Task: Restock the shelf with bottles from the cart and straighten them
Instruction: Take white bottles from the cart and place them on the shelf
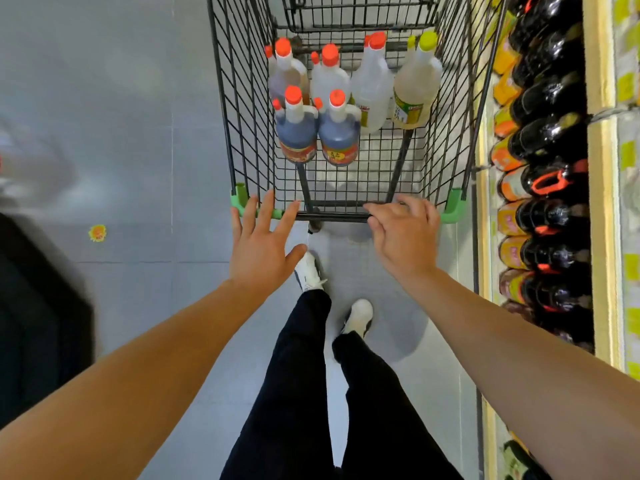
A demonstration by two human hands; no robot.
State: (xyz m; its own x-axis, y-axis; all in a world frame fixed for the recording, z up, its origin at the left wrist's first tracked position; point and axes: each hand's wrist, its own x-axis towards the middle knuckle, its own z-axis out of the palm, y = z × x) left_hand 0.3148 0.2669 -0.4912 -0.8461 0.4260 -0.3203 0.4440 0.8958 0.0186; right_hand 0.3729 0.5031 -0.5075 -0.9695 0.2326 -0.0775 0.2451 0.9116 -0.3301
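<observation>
Cart point(460, 109): six handled bottles point(337, 133) being carried, capped orange or yellow; nothing being gripped by spread left hand point(263, 244) or loosely curled right hand point(403, 237).

This is a shop, in an aisle between shelves. A wire shopping cart point(346, 109) stands in the middle on a smooth grey tiled floor point(138, 133). The cart has green plastic corners and a handle bar at its near end. Inside it stand big plastic bottles with orange caps point(298, 129) and one with a yellow cap point(415, 88), all with printed labels. On the right runs a long shelf point(602, 202) packed with many dark bottles point(550, 216) of the same kind, set in a row, with small yellow price tags point(627, 154) along its edge.
</observation>
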